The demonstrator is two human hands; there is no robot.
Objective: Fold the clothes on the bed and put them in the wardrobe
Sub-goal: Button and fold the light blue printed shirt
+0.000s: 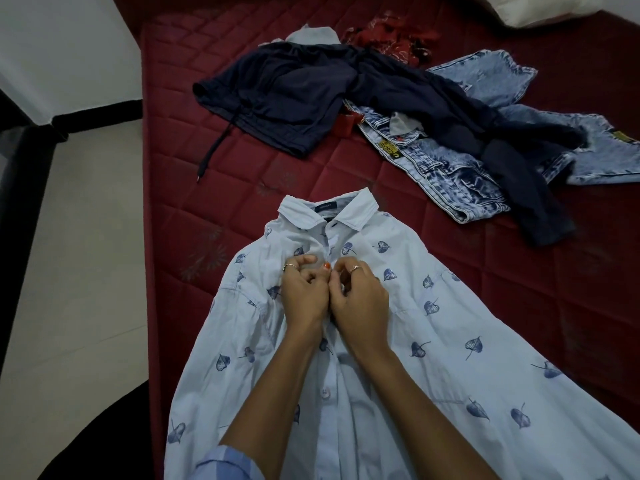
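Note:
A pale blue shirt (pixel 433 358) with a dark leaf print lies front up on the maroon mattress (pixel 242 188), collar pointing away from me. My left hand (pixel 304 292) and my right hand (pixel 360 299) meet at the chest, just below the collar. Each pinches an edge of the button placket with curled fingers. A white button shows lower down the placket. Farther back lies a heap of dark navy trousers (pixel 298 95) with a drawstring, light acid-wash jeans (pixel 460 168), a red patterned cloth (pixel 391 39) and a pale blue garment (pixel 313 34).
The mattress's left edge runs beside a pale tiled floor (pixel 86 237). A white pillow (pixel 554 8) sits at the far right corner. A dark piece of furniture (pixel 17 174) stands at the far left, and a dark rounded shape (pixel 114 441) lies low left.

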